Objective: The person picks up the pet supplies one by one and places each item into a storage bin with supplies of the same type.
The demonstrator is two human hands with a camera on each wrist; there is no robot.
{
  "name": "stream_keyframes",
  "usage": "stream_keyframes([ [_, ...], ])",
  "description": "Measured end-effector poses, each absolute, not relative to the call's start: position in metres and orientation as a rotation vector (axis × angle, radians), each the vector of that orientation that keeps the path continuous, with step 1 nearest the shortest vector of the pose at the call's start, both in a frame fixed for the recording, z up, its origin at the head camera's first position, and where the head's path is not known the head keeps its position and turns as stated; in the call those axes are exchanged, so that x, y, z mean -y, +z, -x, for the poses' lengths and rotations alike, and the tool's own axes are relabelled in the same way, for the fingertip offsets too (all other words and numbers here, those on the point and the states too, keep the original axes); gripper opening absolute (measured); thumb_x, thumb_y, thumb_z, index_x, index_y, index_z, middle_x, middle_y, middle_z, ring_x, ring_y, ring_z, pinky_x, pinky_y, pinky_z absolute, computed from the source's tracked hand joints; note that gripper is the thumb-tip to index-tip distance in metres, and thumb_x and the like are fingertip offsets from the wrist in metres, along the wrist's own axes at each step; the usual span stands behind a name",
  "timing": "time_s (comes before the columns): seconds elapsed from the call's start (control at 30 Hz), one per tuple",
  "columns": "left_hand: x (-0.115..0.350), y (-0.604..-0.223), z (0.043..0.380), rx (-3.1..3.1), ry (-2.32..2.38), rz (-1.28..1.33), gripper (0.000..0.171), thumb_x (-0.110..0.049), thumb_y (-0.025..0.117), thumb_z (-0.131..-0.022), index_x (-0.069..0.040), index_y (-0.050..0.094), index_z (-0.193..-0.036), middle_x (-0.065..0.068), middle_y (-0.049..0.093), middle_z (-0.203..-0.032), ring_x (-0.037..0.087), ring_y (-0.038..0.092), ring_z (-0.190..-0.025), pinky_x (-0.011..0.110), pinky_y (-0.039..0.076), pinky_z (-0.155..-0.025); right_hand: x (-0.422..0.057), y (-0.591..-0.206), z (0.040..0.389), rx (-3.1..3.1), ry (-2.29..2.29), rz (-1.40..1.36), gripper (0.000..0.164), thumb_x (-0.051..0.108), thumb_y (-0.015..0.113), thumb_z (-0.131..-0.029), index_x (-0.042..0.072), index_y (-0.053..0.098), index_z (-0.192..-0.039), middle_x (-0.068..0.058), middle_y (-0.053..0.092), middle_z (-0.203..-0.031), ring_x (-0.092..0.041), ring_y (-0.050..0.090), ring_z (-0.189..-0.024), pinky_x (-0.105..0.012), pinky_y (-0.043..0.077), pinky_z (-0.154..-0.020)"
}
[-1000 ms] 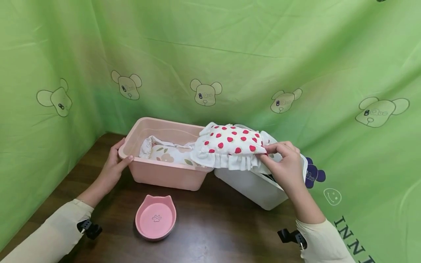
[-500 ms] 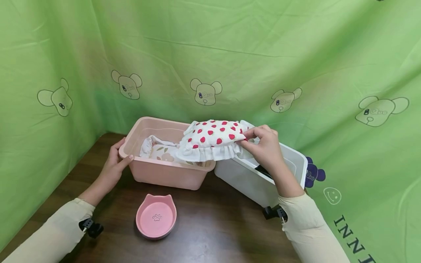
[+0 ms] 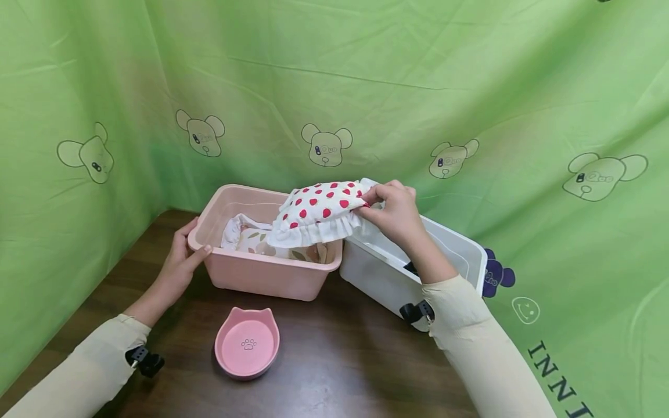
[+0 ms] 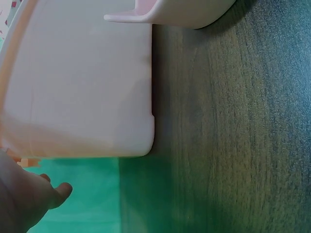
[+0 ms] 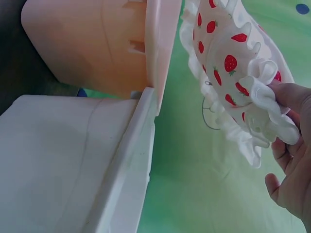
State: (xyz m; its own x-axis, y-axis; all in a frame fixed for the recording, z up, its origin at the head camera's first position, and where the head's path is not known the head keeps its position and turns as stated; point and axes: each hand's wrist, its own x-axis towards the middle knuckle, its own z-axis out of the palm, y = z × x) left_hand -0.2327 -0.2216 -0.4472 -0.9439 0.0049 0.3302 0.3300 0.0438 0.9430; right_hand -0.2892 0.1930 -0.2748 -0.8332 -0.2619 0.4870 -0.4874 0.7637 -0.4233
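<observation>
My right hand [image 3: 393, 213] pinches the ruffled edge of a small white pillow with a strawberry print [image 3: 319, 204]. The pillow hangs tilted over the right part of the pink plastic bin [image 3: 263, 277], as the head view shows. Seen from the right wrist, thumb and fingers grip one frilled corner of it. My left hand [image 3: 179, 262] holds the pink bin's left end, thumb over the rim and fingers round the outside. Inside that bin lies a floral-print cloth item with a white ruffle [image 3: 250, 241], partly hidden by the pillow.
A white bin [image 3: 373, 271] stands angled against the pink bin's right end, with something black [image 3: 411, 267] inside. In front, a pink cat-eared bowl [image 3: 247, 343] with a paw print sits on the dark wooden table [image 3: 324, 360]. Green printed curtain [image 3: 324, 75] surrounds the back and sides.
My right hand has carried the strawberry pillow leftward and slightly up, from over the white bin to over the pink bin. The left hand has kept its hold on the pink bin.
</observation>
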Motion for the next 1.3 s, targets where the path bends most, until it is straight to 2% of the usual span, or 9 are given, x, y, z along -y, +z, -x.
stream_keyframes([
  [0.23, 0.222, -0.45, 0.233, 2.028, -2.039, 0.359, 0.069, -0.004, 0.054, -0.104, 0.003, 0.012, -0.159, 0.025, 0.015, -0.166, 0.036, 0.027, -0.146, 0.006, 0.035, -0.103, -0.172, -0.271, 0.307, 2.595, 0.741, -0.61, 0.013, 0.021, 0.085, -0.081, 0.014, 0.075, -0.084, 0.0, 0.071, -0.081, -0.02, 0.05, -0.093, -0.047, 0.024, -0.099],
  [0.6, 0.224, -0.449, 0.233, 2.013, -2.05, 0.361, 0.07, -0.004, 0.054, -0.104, 0.002, 0.012, -0.159, 0.023, 0.014, -0.167, 0.036, 0.024, -0.148, 0.007, 0.035, -0.104, -0.138, -0.268, 0.329, 2.677, 0.676, -0.673, 0.012, 0.022, 0.084, -0.083, 0.015, 0.074, -0.085, 0.002, 0.074, -0.084, -0.018, 0.049, -0.092, -0.046, 0.022, -0.101],
  [0.87, 0.225, -0.449, 0.232, 2.03, -2.05, 0.35, 0.07, -0.005, 0.054, -0.104, 0.001, 0.012, -0.159, 0.024, 0.016, -0.166, 0.033, 0.028, -0.145, 0.007, 0.035, -0.103, -0.113, -0.268, 0.338, 2.785, 0.645, -0.704, 0.017, 0.028, 0.085, -0.083, 0.017, 0.073, -0.087, 0.004, 0.073, -0.086, -0.018, 0.05, -0.095, -0.045, 0.024, -0.102],
  [0.97, 0.224, -0.449, 0.232, 2.035, -2.047, 0.344, 0.07, -0.005, 0.054, -0.104, 0.0, 0.011, -0.159, 0.024, 0.016, -0.166, 0.034, 0.028, -0.145, 0.007, 0.035, -0.103, -0.105, -0.269, 0.342, 2.809, 0.685, -0.715, 0.016, 0.027, 0.085, -0.083, 0.017, 0.073, -0.087, 0.004, 0.074, -0.086, -0.017, 0.054, -0.097, -0.045, 0.024, -0.102],
  [1.13, 0.225, -0.45, 0.231, 2.045, -2.039, 0.333, 0.07, -0.006, 0.054, -0.104, 0.0, 0.012, -0.16, 0.024, 0.016, -0.166, 0.033, 0.028, -0.146, 0.007, 0.034, -0.103, -0.092, -0.272, 0.35, 2.874, 0.701, -0.724, 0.015, 0.027, 0.086, -0.082, 0.018, 0.074, -0.087, 0.005, 0.075, -0.085, -0.015, 0.063, -0.092, -0.045, 0.026, -0.101],
  [1.3, 0.226, -0.448, 0.231, 2.064, -2.03, 0.315, 0.071, -0.007, 0.054, -0.104, -0.001, 0.012, -0.16, 0.023, 0.017, -0.166, 0.033, 0.028, -0.146, 0.006, 0.034, -0.103, -0.076, -0.272, 0.357, 2.915, 0.653, -0.725, 0.017, 0.029, 0.086, -0.082, 0.018, 0.075, -0.089, 0.006, 0.074, -0.088, -0.017, 0.062, -0.092, -0.043, 0.027, -0.099],
])
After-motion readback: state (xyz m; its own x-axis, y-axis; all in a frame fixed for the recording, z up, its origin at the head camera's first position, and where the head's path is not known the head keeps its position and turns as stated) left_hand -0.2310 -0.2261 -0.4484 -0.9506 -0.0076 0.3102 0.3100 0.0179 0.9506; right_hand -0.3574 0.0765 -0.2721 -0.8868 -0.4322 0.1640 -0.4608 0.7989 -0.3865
